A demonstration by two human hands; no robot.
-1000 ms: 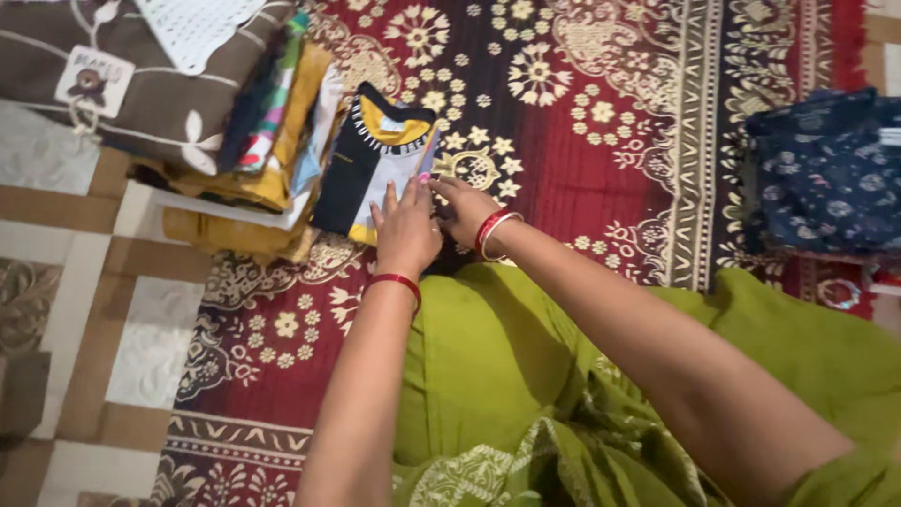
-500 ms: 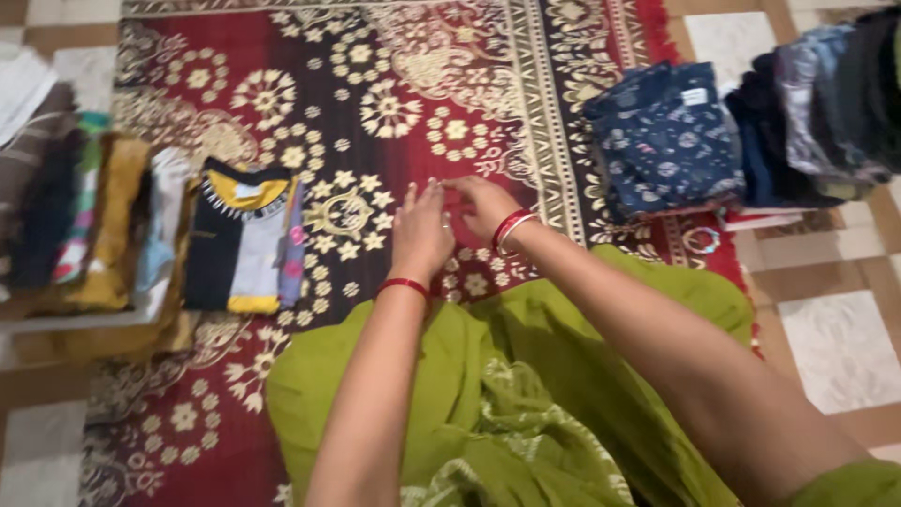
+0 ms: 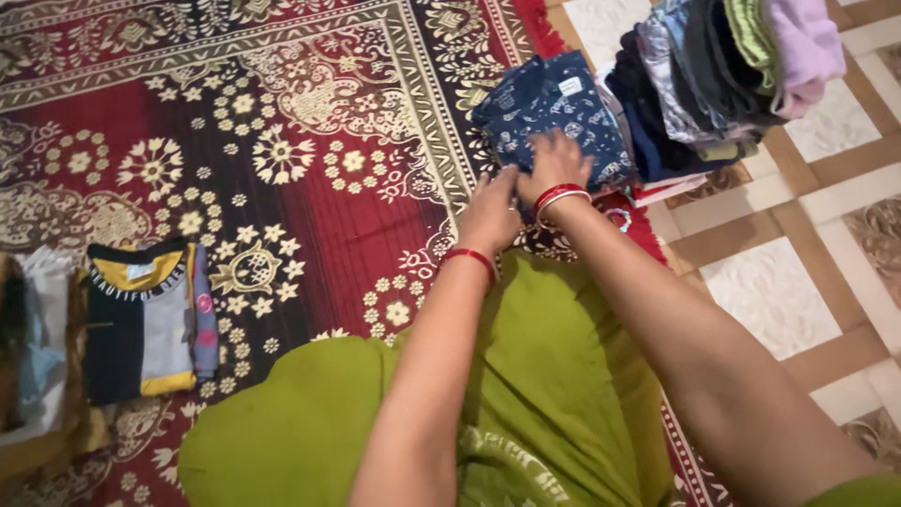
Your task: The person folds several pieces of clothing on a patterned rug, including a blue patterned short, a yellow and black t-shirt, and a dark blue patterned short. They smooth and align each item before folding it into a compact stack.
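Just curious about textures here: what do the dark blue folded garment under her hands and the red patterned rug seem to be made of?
Dark blue folded garment: soft printed fabric, probably cotton; matte, creased. Red patterned rug: looks like thin woven textile, lying flat, with a fringed edge.

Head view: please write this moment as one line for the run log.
left hand: at near edge of dark blue printed garment | right hand: flat on it | garment: folded, on rug beside clothes pile

We see a folded navy garment with a pale floral print — lying flat on the patterned red rug's corner, just beside a leaning stack of folded clothes.
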